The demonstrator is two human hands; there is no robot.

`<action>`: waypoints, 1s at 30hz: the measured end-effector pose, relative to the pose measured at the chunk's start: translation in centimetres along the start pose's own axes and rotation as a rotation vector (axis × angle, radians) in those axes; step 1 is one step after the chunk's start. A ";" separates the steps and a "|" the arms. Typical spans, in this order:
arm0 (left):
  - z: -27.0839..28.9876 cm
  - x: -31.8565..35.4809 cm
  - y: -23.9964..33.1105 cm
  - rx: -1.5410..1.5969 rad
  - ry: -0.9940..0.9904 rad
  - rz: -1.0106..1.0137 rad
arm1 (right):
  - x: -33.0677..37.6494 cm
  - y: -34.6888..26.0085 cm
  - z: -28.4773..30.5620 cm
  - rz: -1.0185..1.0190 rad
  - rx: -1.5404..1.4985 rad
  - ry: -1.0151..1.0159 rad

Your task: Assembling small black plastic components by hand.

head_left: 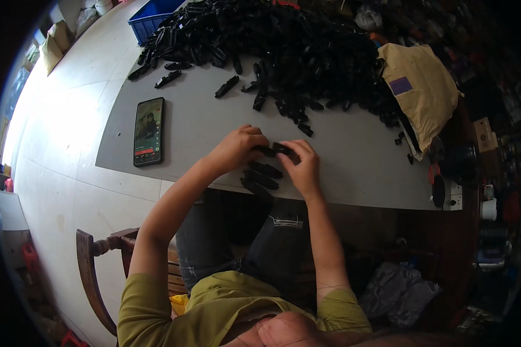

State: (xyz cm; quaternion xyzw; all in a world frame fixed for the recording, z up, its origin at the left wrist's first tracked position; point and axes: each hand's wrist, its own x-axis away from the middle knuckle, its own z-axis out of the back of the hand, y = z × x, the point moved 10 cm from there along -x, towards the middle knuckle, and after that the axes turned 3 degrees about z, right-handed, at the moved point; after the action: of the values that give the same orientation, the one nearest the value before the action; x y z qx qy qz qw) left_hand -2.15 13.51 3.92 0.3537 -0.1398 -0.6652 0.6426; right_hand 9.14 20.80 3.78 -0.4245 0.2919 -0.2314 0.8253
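Observation:
My left hand (240, 149) is closed on a small black plastic part (265, 151) over the near part of the grey table (197, 144). Fingers pinched, my right hand (301, 165) grips another black plastic part (282, 148) just to the right, and the two parts meet or nearly meet between my hands. Several long black plastic parts (261, 178) lie side by side right below them at the table's near edge. Fingers hide much of both held parts, so their exact kind does not show.
A big heap of black plastic parts (307, 52) covers the table's far side, with stray pieces (226, 87) before it. A phone (149, 132) with a lit screen lies left. A blue bin (150, 23) stands far left, a tan sack (419, 87) right. A wooden chair (87, 260) is lower left.

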 end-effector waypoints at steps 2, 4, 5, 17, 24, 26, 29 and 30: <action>-0.4 0.2 0.0 0.058 0.025 0.015 | 0.1 -0.1 -0.3 0.079 0.074 -0.022; -0.1 0.4 -0.2 0.113 0.053 0.034 | 0.2 -1.1 -0.2 0.196 0.168 -0.025; -0.3 0.5 -1.3 0.185 0.010 0.123 | 0.1 -1.2 0.3 0.197 0.166 -0.024; -0.7 0.3 -2.0 0.321 -0.078 0.139 | -0.5 -0.3 -1.1 0.210 0.051 -0.182; 5.8 -4.8 -4.1 -0.169 0.600 0.168 | -4.6 4.1 3.9 0.017 0.685 0.144; 4.6 -5.5 -6.8 -0.218 0.563 0.264 | -4.5 4.8 2.9 -0.040 0.524 0.094; 5.0 -5.4 -9.5 -0.138 0.490 0.406 | -2.8 4.0 2.7 -0.048 0.229 0.111; 5.2 -5.1 -10.5 -0.015 0.458 0.457 | -2.2 3.6 3.0 -0.033 0.226 0.133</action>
State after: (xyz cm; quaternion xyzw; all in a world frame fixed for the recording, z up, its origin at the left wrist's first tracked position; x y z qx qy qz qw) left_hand -13.86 18.40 2.37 0.4487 -0.0623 -0.4077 0.7928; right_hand 10.08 25.85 2.81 -0.3175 0.3111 -0.3041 0.8426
